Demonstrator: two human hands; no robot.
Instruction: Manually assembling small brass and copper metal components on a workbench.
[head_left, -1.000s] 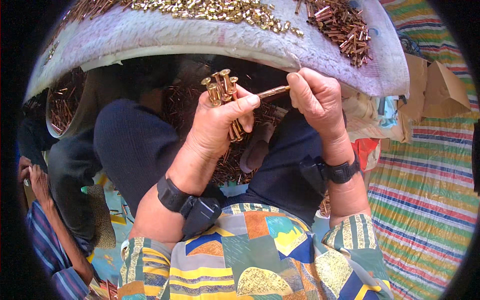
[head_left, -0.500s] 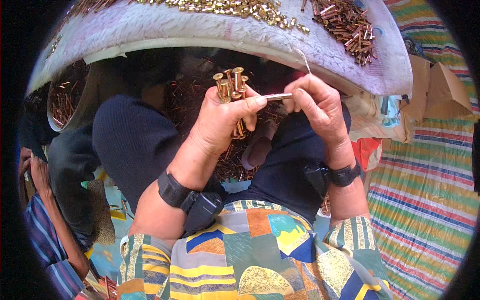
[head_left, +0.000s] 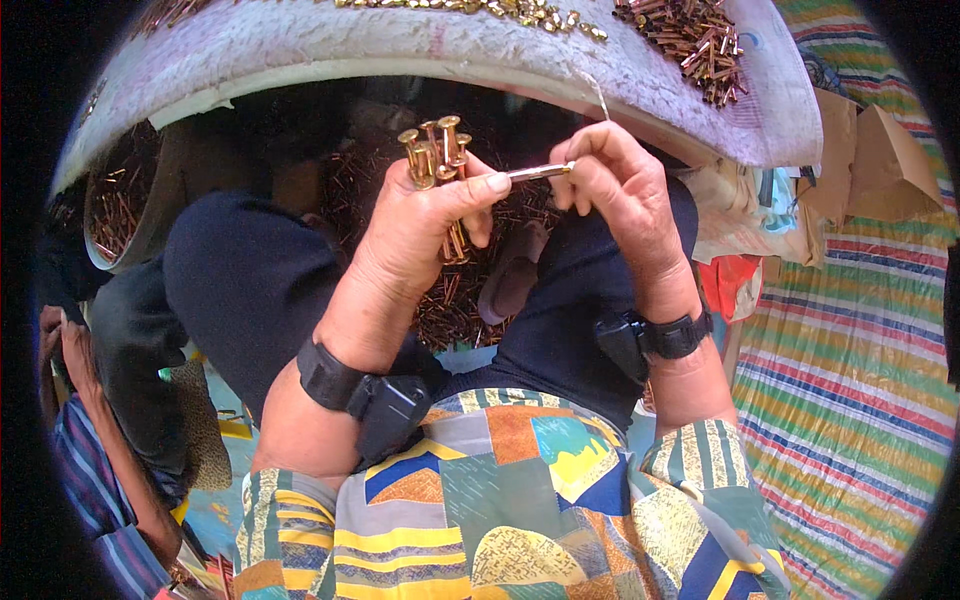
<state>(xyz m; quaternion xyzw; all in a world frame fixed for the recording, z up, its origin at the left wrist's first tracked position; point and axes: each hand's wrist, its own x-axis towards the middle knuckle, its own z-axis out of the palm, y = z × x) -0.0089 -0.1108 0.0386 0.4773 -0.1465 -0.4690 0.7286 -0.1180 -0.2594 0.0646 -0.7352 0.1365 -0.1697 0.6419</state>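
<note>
My left hand is wrapped round several slim coppery metal tubes with flat, flared gold ends facing up. Between its thumb and forefinger it also pinches a single shiny tube, which points toward my right hand. At that tube's far end shows a small gold cap, pinched by the right fingertips. Whether the cap is fully seated on the tube I cannot tell. Both hands are held above my lap, in front of the padded table's near edge.
The cloth-covered table carries small gold caps and a heap of coppery tubes. More tubes lie below between my knees and in a bucket at left. A co-worker's arm is at far left; a cardboard box stands right.
The view has shifted a little, and both hands appear slightly higher and further left. A gold cap now shows at the pinched tube's end, by the right fingertips.
</note>
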